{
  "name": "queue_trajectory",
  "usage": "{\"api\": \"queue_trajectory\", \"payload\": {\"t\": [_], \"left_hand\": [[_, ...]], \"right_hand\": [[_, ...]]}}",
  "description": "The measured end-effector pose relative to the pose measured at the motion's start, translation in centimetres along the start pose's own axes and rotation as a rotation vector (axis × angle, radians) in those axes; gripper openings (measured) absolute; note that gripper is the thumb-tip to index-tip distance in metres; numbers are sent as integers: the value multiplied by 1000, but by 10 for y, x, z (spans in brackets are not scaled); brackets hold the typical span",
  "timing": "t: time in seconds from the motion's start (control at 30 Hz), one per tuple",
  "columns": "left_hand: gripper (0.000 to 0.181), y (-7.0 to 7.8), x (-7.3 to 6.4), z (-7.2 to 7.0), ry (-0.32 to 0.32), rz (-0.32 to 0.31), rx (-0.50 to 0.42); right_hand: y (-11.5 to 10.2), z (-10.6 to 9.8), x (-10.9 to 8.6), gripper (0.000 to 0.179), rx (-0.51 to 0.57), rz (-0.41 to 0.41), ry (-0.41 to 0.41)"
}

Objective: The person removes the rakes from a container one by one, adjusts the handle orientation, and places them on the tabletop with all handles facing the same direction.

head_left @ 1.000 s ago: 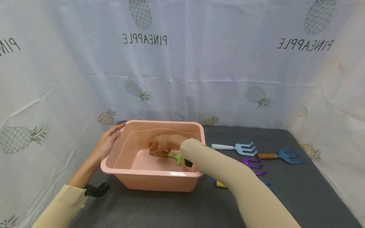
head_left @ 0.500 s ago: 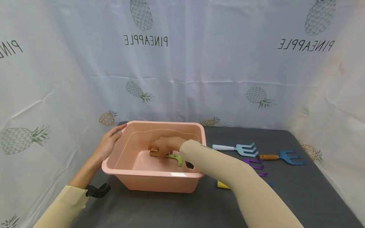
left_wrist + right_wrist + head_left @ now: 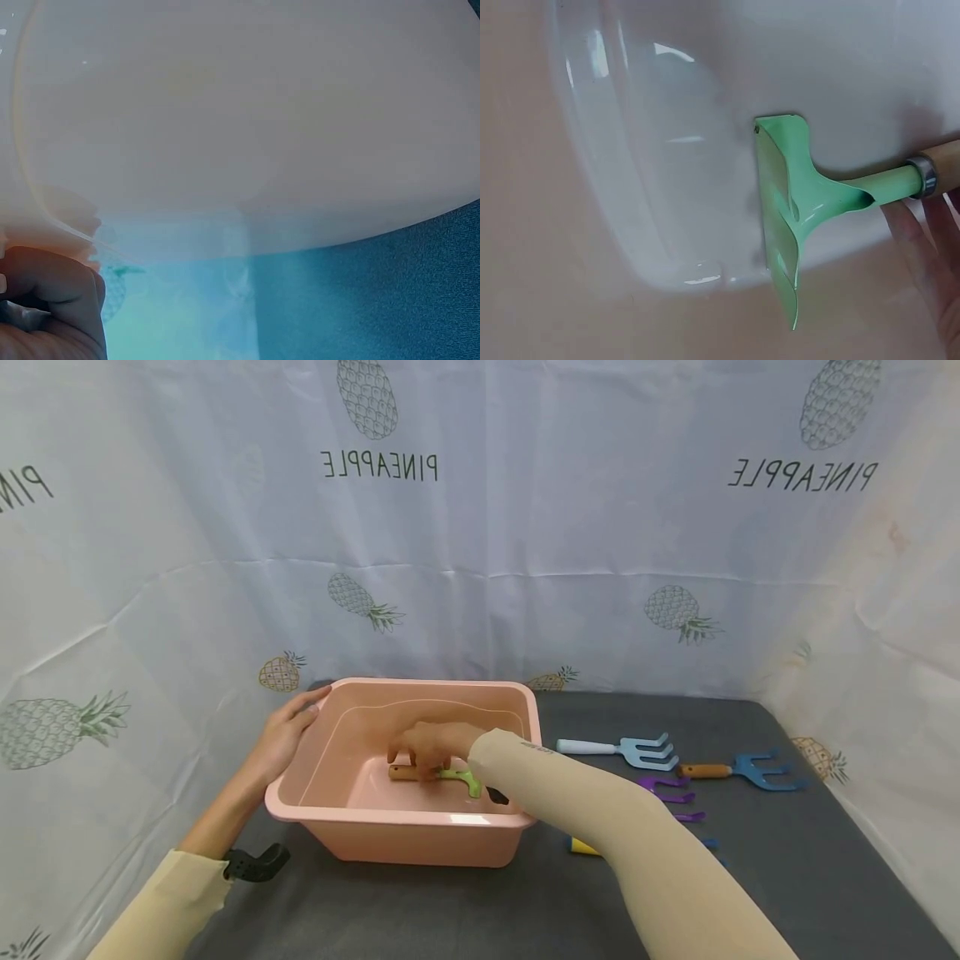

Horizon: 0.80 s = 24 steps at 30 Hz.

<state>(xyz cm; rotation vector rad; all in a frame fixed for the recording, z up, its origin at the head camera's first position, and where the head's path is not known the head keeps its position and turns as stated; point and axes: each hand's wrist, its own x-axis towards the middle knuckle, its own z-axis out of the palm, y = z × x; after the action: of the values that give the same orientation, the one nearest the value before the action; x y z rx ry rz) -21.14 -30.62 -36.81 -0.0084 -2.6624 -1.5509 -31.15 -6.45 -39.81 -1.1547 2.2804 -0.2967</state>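
A pink plastic basin (image 3: 405,816) stands on the dark tabletop. At its left rim my left hand (image 3: 281,743) holds on, and the left wrist view shows the thumb and a finger (image 3: 56,289) bent at the rim. Inside the basin, my right hand (image 3: 431,745) reaches down and grips a small garden hand rake (image 3: 471,783) by its wooden handle. The rake's light green head (image 3: 787,195) lies just over the basin floor in the right wrist view; whether it touches cannot be told. Part of the handle is hidden behind my fingers.
To the right of the basin lie a light blue hand fork (image 3: 645,752), a blue one with a wooden handle (image 3: 757,772) and purple prongs (image 3: 663,795). A yellow handle (image 3: 583,847) shows partly under my right arm. A pineapple-print curtain (image 3: 525,527) closes off the back.
The right hand's fingers have closed on the rake's handle, whose wooden end has shifted slightly toward me. The left hand stays at the basin's rim.
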Motion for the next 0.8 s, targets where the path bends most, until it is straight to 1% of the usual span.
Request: {"api": "queue_trajectory", "payload": {"t": [0.17, 0.23, 0.33, 0.47, 0.63, 0.8], "left_hand": [[53, 0, -1, 0, 0, 1, 10], [53, 0, -1, -1, 3, 5, 10], [53, 0, -1, -2, 9, 10, 3], [52, 1, 0, -2, 7, 7, 9], [52, 0, 1, -1, 8, -3, 10], [52, 0, -1, -2, 11, -2, 7]], "right_hand": [[-1, 2, -1, 69, 75, 32, -15], [-1, 3, 0, 71, 83, 36, -17], [-1, 3, 2, 72, 44, 23, -9], [0, 5, 5, 73, 3, 29, -9], [-1, 7, 8, 68, -43, 24, -37], [-4, 5, 9, 62, -90, -7, -28]]}}
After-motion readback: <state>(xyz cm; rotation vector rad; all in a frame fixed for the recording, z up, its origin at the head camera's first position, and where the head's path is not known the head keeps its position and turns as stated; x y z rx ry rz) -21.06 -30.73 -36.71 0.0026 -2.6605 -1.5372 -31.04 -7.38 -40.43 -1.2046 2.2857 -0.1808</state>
